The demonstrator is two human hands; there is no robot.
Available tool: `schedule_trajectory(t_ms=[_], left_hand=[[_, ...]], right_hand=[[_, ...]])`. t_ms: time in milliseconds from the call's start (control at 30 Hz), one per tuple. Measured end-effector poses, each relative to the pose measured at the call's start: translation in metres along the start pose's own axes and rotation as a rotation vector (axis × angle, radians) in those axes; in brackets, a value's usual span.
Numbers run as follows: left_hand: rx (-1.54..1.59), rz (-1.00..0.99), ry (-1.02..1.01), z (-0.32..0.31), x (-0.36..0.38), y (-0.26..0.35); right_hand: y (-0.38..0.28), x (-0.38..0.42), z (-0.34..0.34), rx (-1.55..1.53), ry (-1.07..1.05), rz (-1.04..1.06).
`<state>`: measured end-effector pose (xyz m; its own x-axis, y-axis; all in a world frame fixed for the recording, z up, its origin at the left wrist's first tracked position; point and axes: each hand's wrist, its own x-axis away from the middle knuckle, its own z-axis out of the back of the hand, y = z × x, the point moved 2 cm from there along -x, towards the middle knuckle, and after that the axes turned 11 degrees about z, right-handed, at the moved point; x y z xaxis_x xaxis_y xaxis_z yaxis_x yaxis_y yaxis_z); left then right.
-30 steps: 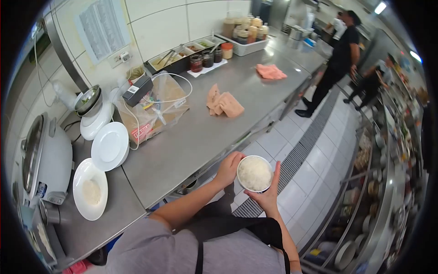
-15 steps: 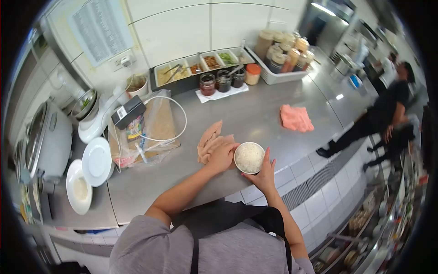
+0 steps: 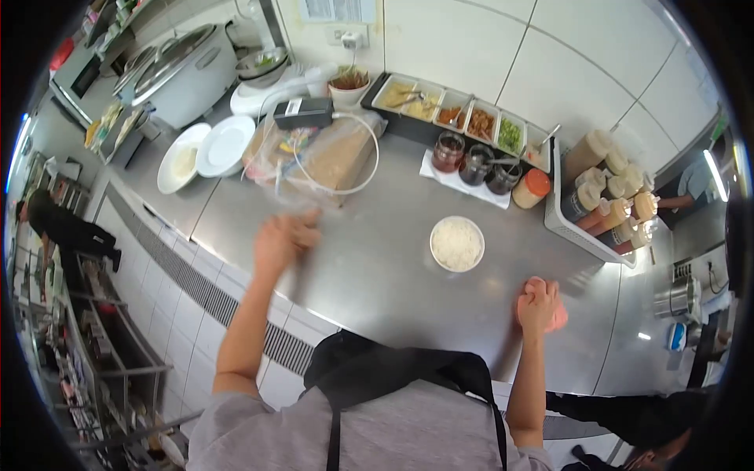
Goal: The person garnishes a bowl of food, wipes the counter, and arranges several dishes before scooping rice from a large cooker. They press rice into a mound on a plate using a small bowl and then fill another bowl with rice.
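Observation:
My right hand point(image 3: 536, 306) is closed on a pink cloth point(image 3: 558, 317) lying on the steel counter point(image 3: 377, 259), right of the rice bowl. A white bowl heaped with rice point(image 3: 457, 243) stands upright, with neither hand on it. My left hand point(image 3: 284, 242) is over the counter's front left part, close to a clear plastic bag point(image 3: 310, 161) with a cardboard-coloured item inside. Motion smears its bent fingers, and I cannot tell whether they hold a cloth. A dark box point(image 3: 303, 113) with a white cable rests on the bag.
Behind the bowl are a topping tray point(image 3: 382, 118), dark sauce jars point(image 3: 476, 165) and an orange-lidded jar point(image 3: 532, 188). A white basket point(image 3: 577, 228) holds squeeze bottles. Two white plates point(image 3: 225, 147) and a large cooker point(image 3: 184, 74) stand left. One person point(image 3: 67, 228) is far left, another lower right.
Both hands have let go of the rice bowl, which now stands on the counter. My right hand has taken hold of the pink cloth; my left moved left. The beige cloth's former spot is bare.

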<state>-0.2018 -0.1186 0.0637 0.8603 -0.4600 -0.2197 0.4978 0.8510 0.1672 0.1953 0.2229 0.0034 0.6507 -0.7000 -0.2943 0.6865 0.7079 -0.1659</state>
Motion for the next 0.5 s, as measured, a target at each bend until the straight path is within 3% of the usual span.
schedule_trajectory(t_ms=[33, 67, 133, 200, 267, 333, 400, 433, 500], left_hand=[[-0.084, 0.049, 0.078, 0.017, -0.005, -0.013], [-0.197, 0.103, 0.105, 0.030, -0.014, -0.024], [-0.305, 0.143, 0.129, 0.036, -0.020, -0.041], [-0.123, -0.033, 0.192, 0.021, -0.032, -0.044], [0.433, 0.086, 0.042, -0.042, -0.035, -0.061], [-0.126, 0.441, -0.003, -0.047, -0.014, -0.025], [-0.014, 0.224, 0.275, -0.064, 0.001, -0.020], [0.105, 0.116, 0.342, -0.046, 0.016, 0.007], [0.363, 0.046, 0.376, -0.042, 0.044, 0.039]], right_hand=[[0.012, 0.001, -0.013, -0.161, 0.083, 0.152], [0.024, 0.001, -0.025, -0.172, 0.064, 0.163], [0.048, 0.000, -0.035, -0.662, 0.209, 0.177], [0.009, -0.021, 0.010, -1.864, 0.325, -0.455], [-0.007, -0.031, 0.030, -2.268, 0.218, -0.304], [-0.006, -0.041, 0.008, -1.537, 0.115, -0.284], [-0.014, -0.038, 0.007, -0.810, 0.164, 0.226], [-0.006, -0.039, 0.006, -0.776, 0.211, 0.184], [0.027, -0.045, 0.013, -0.822, 0.488, -0.114]])
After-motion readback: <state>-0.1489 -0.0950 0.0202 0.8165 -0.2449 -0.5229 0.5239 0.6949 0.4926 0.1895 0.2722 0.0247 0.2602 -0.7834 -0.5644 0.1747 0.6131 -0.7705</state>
